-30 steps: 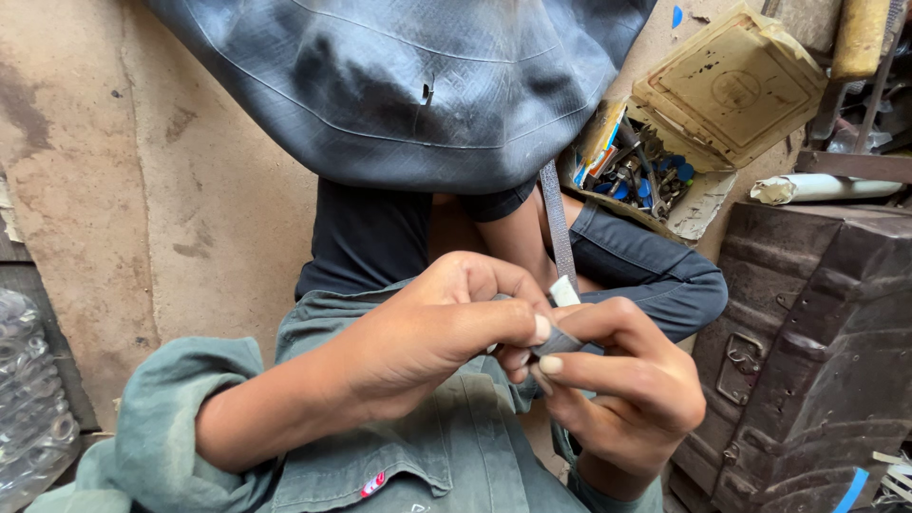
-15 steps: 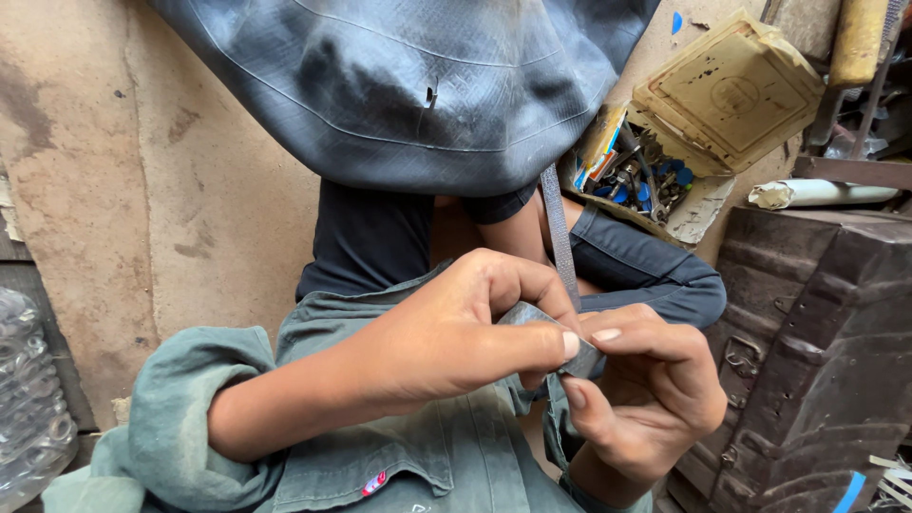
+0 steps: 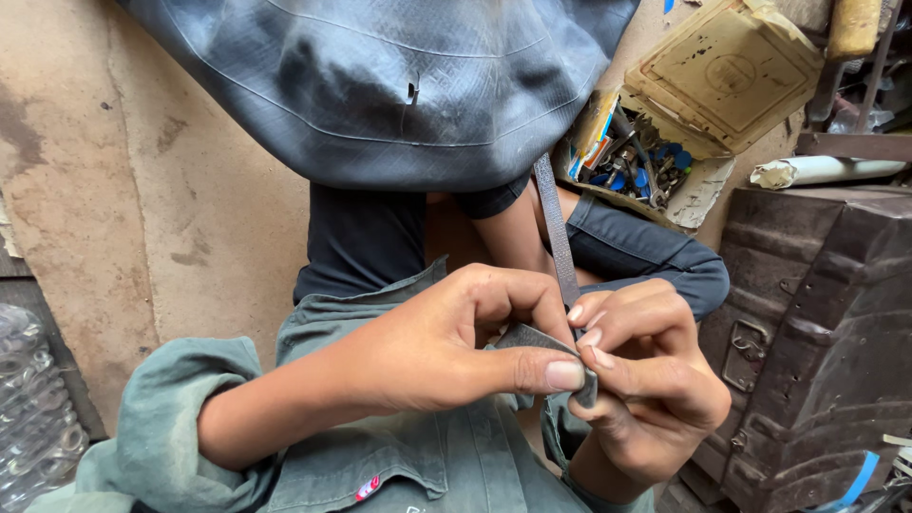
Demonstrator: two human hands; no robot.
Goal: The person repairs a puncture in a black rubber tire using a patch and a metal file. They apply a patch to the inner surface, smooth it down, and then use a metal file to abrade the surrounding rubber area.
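A small dark rubber patch [image 3: 537,342] is pinched above the lap, between the thumb and curled fingers of the left hand [image 3: 456,347] and the fingertips of the right hand [image 3: 651,380]; both hands are closed tightly on it. A narrow grey strip [image 3: 556,228] rises from it toward a black inner tube [image 3: 380,85] draped over the knees. A box of small tools [image 3: 632,157] is seen beyond.

Small grey rubber patch [image 3: 532,339] (edge-on) pinched above the lap.
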